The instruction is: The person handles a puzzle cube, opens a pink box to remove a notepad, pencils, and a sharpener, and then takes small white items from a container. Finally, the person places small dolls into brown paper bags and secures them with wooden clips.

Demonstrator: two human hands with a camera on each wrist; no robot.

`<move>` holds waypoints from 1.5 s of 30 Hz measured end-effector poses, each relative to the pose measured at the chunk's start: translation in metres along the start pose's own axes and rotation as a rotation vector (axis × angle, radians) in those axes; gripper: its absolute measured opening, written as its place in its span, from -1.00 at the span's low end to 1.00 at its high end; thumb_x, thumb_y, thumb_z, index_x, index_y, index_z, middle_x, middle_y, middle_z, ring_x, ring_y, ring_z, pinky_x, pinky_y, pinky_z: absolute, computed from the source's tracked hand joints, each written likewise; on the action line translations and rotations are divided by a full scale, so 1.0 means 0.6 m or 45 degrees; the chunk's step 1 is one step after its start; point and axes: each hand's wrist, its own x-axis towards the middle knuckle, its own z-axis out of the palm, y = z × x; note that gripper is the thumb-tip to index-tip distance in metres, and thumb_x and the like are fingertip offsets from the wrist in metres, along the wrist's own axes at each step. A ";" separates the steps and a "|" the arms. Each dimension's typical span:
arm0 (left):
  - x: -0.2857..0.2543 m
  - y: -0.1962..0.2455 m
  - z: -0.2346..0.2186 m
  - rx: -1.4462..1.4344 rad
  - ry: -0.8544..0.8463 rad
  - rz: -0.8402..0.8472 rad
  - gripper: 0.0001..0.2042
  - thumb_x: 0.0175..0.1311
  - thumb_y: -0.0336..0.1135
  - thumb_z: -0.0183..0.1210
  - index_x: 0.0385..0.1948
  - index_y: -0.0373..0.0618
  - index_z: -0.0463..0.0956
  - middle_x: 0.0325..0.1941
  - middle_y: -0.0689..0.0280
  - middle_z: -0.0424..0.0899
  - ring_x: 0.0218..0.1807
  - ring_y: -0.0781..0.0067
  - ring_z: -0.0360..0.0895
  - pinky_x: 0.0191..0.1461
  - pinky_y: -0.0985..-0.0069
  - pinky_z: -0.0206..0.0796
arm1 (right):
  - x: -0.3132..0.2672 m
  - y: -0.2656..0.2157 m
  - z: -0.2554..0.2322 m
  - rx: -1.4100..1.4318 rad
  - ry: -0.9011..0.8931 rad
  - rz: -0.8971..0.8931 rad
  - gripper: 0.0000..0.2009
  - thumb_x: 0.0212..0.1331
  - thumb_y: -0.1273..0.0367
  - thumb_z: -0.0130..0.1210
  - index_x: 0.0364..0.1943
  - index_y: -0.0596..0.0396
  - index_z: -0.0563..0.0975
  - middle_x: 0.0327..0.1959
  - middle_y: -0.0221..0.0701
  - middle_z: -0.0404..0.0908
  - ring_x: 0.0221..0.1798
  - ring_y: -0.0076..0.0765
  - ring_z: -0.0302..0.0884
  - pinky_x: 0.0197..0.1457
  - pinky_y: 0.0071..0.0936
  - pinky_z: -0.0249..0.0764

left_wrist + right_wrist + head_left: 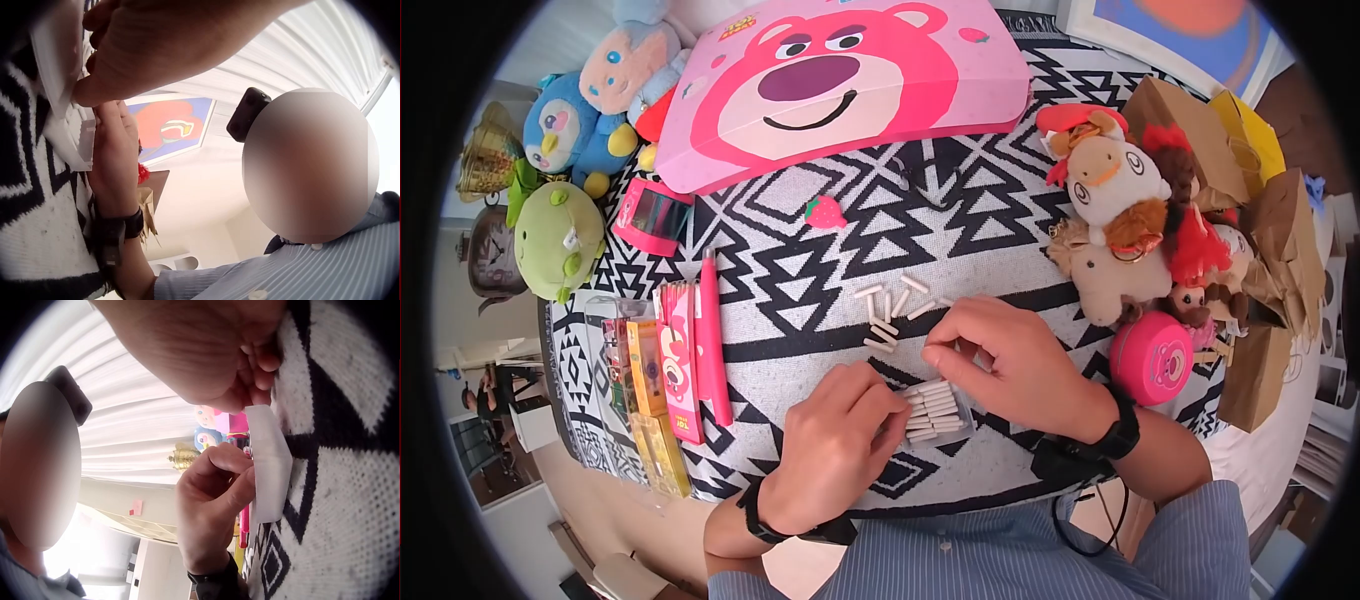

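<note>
Head view: the patterned cloth (770, 395) ended at a curved lower edge, close to the person's shirt (960, 550). Cloth extended between the pink bear box (850, 90) at the top and the loose white sticks (868, 292) at centre. A further stretch separated the left hand (840, 445) from the packets (680, 360) at left. At right, the round pink case (1152, 358) stood near the right wrist.

The small translucent container (269, 475) rested on the cloth, lower centre of the head view, between both hands; packed white sticks (933, 408) filled it. The left hand's fingers were bent at the container's left rim; whether they pinched anything could not be told. The right hand (1015, 365) was above the container's upper right, fingers bent; its grasp could not be told.

The cloth carried a black-and-white geometric weave. White curtains (119, 431) hung behind, and a framed picture (1190, 35) stood at upper right.

Count: one container; about ten loose sticks, contents not countable with certainty; one strawberry piece (826, 212); three plush toys (560, 240) at upper left; one trophy (492, 150); one clock (495, 250).
</note>
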 end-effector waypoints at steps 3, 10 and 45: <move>0.000 0.004 0.002 -0.027 0.030 -0.048 -0.82 -0.14 -0.57 0.29 -0.51 -0.16 0.45 -0.48 0.29 0.42 -0.42 0.24 0.45 -0.47 0.38 0.30 | -0.001 0.000 0.002 -0.011 0.012 -0.018 -0.88 0.11 0.42 0.15 -0.41 0.16 0.46 -0.52 -0.33 0.44 -0.43 -0.23 0.41 -0.36 -0.36 0.33; 0.000 0.011 0.003 -0.028 0.025 -0.156 -0.81 -0.14 -0.59 0.30 -0.50 -0.21 0.46 -0.46 0.24 0.43 -0.44 0.21 0.46 -0.41 0.39 0.33 | -0.001 0.002 0.004 -0.043 0.020 -0.041 -0.89 0.10 0.43 0.15 -0.42 0.16 0.46 -0.52 -0.34 0.43 -0.42 -0.21 0.40 -0.35 -0.35 0.33; 0.010 -0.014 -0.040 -0.164 0.381 -0.337 -0.79 -0.03 -0.54 0.31 -0.37 -0.13 0.47 -0.42 0.37 0.47 -0.53 0.64 0.27 -0.56 0.66 0.05 | 0.001 0.002 -0.002 0.035 0.149 0.101 -0.87 0.09 0.51 0.15 -0.28 0.14 0.46 -0.38 -0.35 0.45 -0.47 -0.36 0.48 -0.40 -0.48 0.41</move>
